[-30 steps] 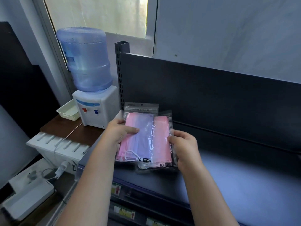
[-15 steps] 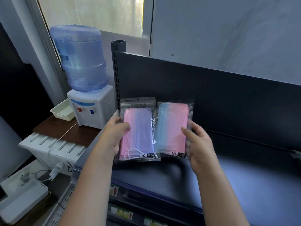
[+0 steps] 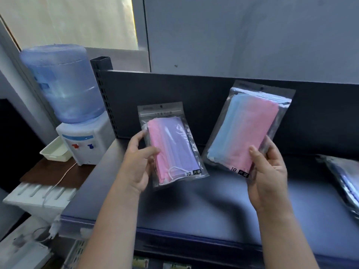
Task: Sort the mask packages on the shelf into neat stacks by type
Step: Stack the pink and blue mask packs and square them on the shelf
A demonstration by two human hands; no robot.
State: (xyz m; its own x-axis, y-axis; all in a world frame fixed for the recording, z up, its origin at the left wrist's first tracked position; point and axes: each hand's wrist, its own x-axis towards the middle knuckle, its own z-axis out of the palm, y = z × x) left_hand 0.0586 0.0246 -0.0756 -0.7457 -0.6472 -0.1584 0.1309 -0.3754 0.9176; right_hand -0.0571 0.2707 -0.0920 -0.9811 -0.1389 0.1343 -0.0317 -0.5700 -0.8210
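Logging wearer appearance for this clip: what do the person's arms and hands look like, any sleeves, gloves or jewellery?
Both forearms are bare right to the bottom of the picture, with no sleeve in view. The left hand and the right hand wear no gloves. No ring, watch or bracelet shows on the fingers or wrists. The fingernails that show are short and unpainted.

Left mask package (image 3: 172, 147) pink and purple; right mask package (image 3: 245, 131) blue and pink; shelf (image 3: 204, 210) dark navy; water bottle (image 3: 62, 84) translucent blue.
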